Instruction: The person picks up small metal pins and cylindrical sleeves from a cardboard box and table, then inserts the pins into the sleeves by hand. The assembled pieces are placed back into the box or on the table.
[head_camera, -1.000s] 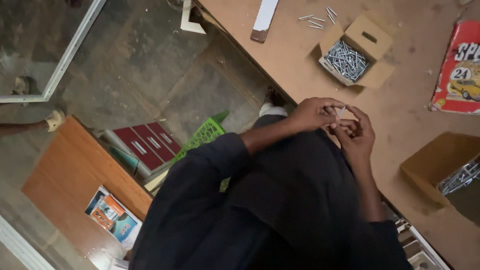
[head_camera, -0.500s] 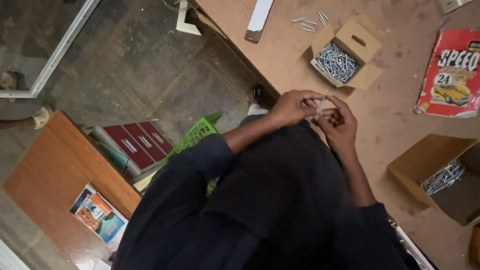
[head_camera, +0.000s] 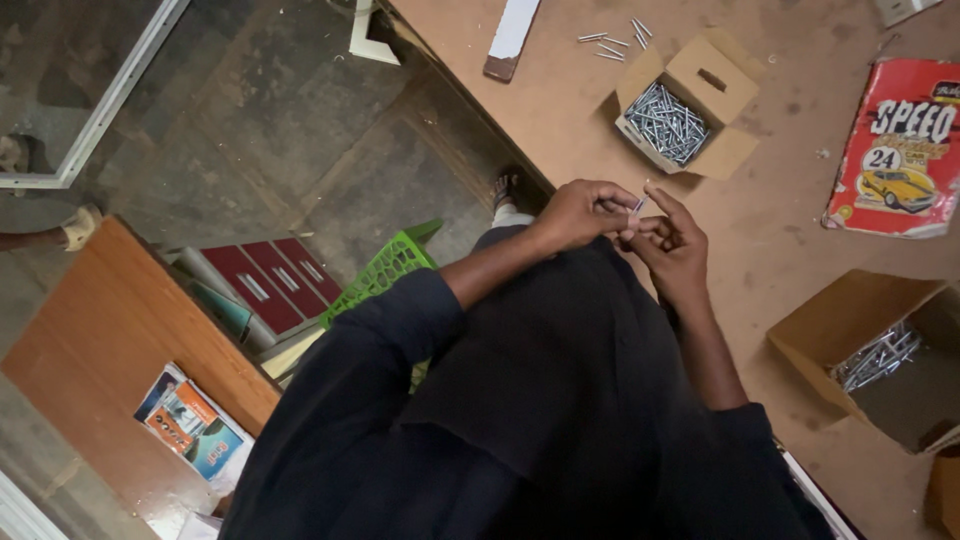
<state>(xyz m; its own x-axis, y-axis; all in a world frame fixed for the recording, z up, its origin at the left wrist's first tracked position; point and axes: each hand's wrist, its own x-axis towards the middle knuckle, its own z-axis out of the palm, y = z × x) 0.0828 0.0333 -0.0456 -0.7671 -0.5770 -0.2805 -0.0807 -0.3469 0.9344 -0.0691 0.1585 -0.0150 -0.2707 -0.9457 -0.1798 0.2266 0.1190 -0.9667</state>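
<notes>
A short, thin silver metal nail (head_camera: 640, 204) shows only as a small sliver between the fingertips, above the near edge of the brown worktop (head_camera: 790, 250). The left hand (head_camera: 585, 212) is curled, its grip pinched together on the nail; the right hand (head_camera: 672, 245) meets it fingertip to fingertip, though whether its grip also clamps the nail I cannot tell. At 1 o'clock from the hands sits an open cardboard box of silver nails (head_camera: 668, 122).
</notes>
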